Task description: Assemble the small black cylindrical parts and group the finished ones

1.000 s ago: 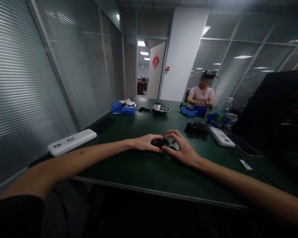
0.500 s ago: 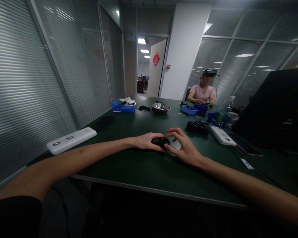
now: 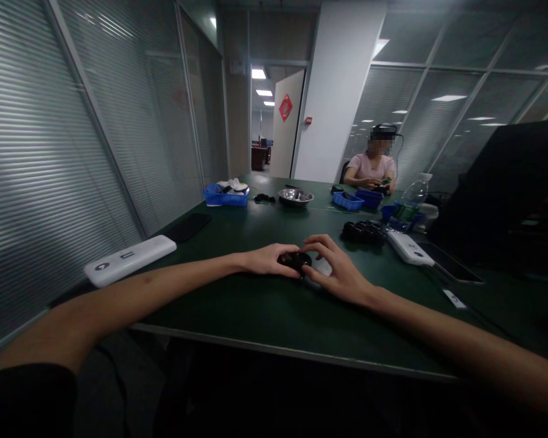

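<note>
A small black part with a rounded, ring-like right end (image 3: 296,261) sits between my hands, low over the dark green table (image 3: 256,310). My left hand (image 3: 267,260) is closed round its left side, fingers over the far edge and thumb along the near one. From the right, my right hand (image 3: 335,271) curls its fingers and thumb about the rounded end, fingertips against it. A pale patch shows under the right palm; I cannot tell whether it is a thing or a reflection. The grips hide much of the part.
Black round parts (image 3: 364,232) lie clustered beyond my right hand. White power banks (image 3: 132,258) flank both sides. Farther off are a metal bowl (image 3: 296,196), blue baskets (image 3: 226,196), a plastic bottle (image 3: 408,204), and a seated person (image 3: 369,170) handling something.
My hands keep nearly the same hold on the black part, with only slight finger movement. The view shifts a little. Across the table, the other person's hands have lifted a small object.
</note>
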### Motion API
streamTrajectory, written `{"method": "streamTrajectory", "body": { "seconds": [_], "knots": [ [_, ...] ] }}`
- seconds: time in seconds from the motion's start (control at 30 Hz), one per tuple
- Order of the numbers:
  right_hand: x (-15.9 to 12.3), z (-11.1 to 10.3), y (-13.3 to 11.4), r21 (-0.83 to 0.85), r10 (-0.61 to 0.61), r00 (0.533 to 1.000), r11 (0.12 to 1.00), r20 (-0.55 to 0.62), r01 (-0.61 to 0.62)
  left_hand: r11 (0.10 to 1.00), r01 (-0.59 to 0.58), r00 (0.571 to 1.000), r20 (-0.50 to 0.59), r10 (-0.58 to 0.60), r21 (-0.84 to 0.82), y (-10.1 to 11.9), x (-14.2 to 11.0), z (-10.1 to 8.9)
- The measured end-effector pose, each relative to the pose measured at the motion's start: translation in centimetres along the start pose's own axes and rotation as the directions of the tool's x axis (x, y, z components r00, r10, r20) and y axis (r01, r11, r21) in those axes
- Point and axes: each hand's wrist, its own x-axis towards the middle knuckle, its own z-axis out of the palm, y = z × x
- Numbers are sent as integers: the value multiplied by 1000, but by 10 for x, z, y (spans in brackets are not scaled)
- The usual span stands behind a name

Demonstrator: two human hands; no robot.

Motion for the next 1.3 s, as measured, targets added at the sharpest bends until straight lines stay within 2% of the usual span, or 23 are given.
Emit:
{"method": "streamTrajectory", "body": {
  "seconds": [0.1,0.3,0.5,0.7,0.93,1.17,1.3],
  "knots": [
    [0,-2,-1,-16,-27,999,1000,26,27,1000,-4,1000,-1,4,-13,1,0,0],
    [2,-1,-2,-14,31,999,999,-16,-31,1000,19,1000,2,-19,-1,1,0,0],
    [1,-2,-1,38,-57,997,998,55,55,1000,5,1000,-3,-5,-22,-1,0,0],
    [3,0,-1,29,28,1000,999,-4,-28,1000,18,1000,8,-18,-25,0,0,0],
    [2,0,-1,73,-40,998,997,50,36,1000,-9,1000,-3,9,-11,0,0,0],
    [1,3,-1,63,52,998,997,-25,-51,1000,26,1000,4,-26,12,1,0,-1],
    [-1,1,-1,60,18,1000,998,10,-18,1000,10,1000,-4,-10,7,0,0,0]
  ]
}}
